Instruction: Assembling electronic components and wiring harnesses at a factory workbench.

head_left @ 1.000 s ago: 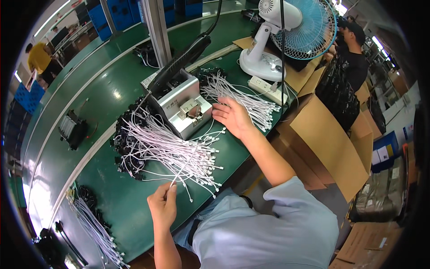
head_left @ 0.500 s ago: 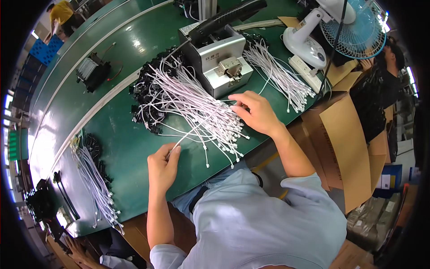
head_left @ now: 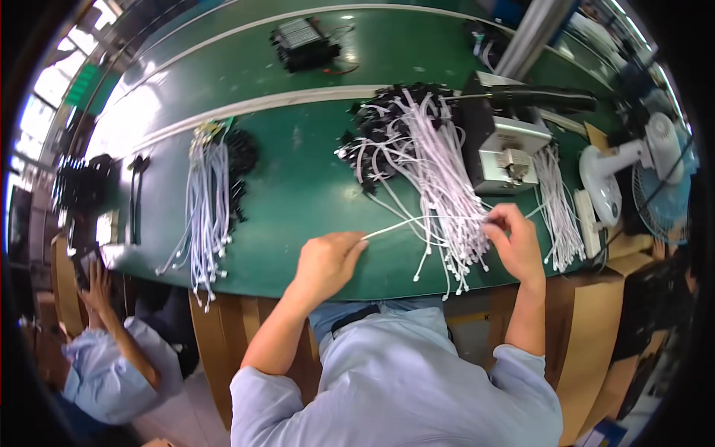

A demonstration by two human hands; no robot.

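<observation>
Shift since earlier frames: right hand (head_left: pixel 515 242) has come down from beside the silver machine (head_left: pixel 495 175) to the plug ends of the cable pile (head_left: pixel 447 179); view has swung, setting machine and pile farther right in it.
Left hand (head_left: pixel 328 262): thumb and fingers closed together, one white cable (head_left: pixel 395 226) pinched at the tips.
Right hand grip: fingers bent, thumb close under them; whether the tips pinch the cable or only touch it, cannot tell.
Cable position: above the bench edge, between the two hands, off to the right of the left hand and slightly away from the body.
Cable axis: nearly straight, rising gently from left fingertips, then levelling toward right fingertips; crosses over the pile's strands, which run mostly front to back.
Nearer hand: left is on the cable; right meets its far visible stretch.
Pile: black parts at the back, white plugs toward the body.
Machine side: silver machine behind the right hand, second cable bundle (head_left: pixel 555 212) just right of it.
Bench left: another bundle (head_left: pixel 208 186), well apart, on the green bench (head_left: pixel 290 186).
Far right: white-and-blue fan (head_left: pixel 599 182).
</observation>
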